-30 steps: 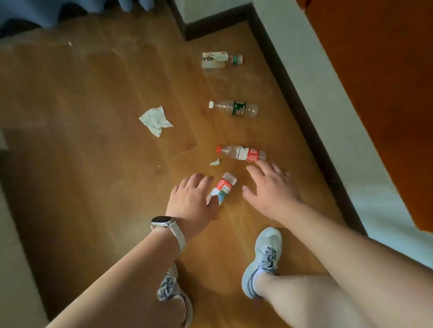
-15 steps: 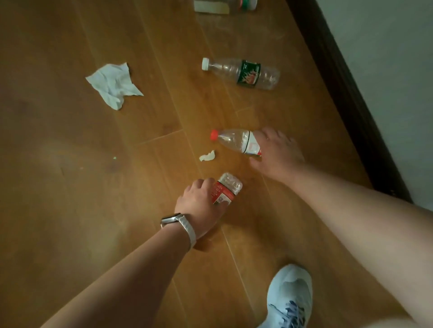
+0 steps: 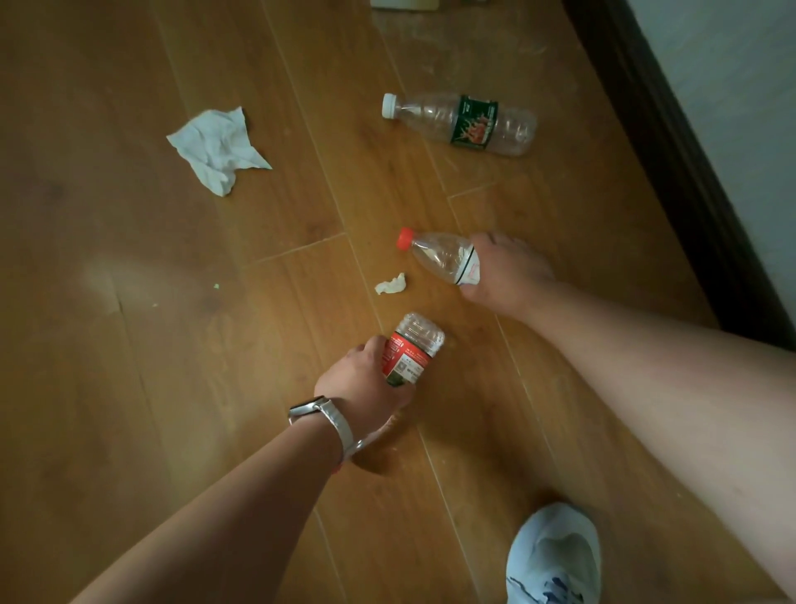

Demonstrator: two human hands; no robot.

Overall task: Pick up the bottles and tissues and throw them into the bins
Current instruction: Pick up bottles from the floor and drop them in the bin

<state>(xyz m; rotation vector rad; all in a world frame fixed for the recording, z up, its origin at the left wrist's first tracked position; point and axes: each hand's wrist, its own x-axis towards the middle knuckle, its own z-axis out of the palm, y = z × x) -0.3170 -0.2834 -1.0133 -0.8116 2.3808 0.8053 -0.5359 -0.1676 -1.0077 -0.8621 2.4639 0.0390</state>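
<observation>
My left hand [image 3: 359, 383], a watch on its wrist, grips a red-labelled clear bottle [image 3: 413, 349] whose base points up and away from me. My right hand [image 3: 506, 276] holds the body of a red-capped clear bottle [image 3: 435, 254] lying on the wooden floor, cap pointing left. A clear bottle with a dark green label and white cap [image 3: 463, 123] lies further off. A crumpled white tissue [image 3: 219, 148] lies to the left. A small white tissue scrap [image 3: 391, 284] sits between the two held bottles.
The wooden floor [image 3: 129, 323] meets a dark skirting board [image 3: 672, 142] under a pale wall on the right. Part of another bottle [image 3: 405, 3] shows at the top edge. My light blue shoe [image 3: 553, 556] stands at the bottom right.
My left hand closed round the red-labelled bottle and tipped it up. My right hand moved forward from the floor and took hold of the red-capped bottle. The view moved closer.
</observation>
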